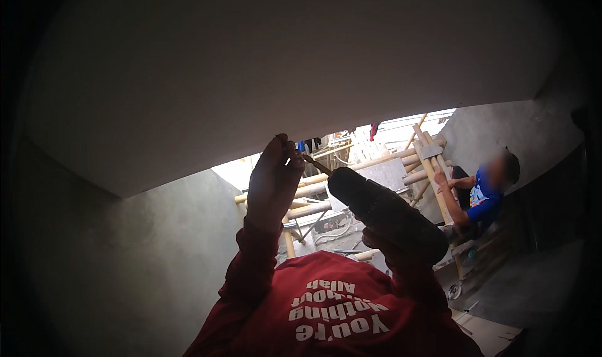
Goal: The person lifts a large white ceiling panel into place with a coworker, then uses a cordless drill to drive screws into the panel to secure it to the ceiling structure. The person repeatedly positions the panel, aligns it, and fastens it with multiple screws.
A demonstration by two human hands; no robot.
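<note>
My left hand [276, 169] is raised at the pale overhead panel [263, 62], its fingertips bent closed at the panel's lower edge; whatever they hold is too small to make out. My right hand [376, 238] grips a dark power drill [385, 213], mostly hidden behind its body. The drill's long, thin bit [316, 162] points up and left to beside my left fingertips; whether it touches them or anything they hold I cannot tell. Both my forearms are in red sleeves, and my red printed shirt [332, 275] shows at the bottom.
Beyond the panel's edge stand bamboo scaffold poles [313, 210] with pale boards [382, 175] in bright light. At the right a co-worker [483, 200] in a blue T-shirt grips poles. Grey walls [150, 250] flank both sides; a light sheet [486, 332] lies at lower right.
</note>
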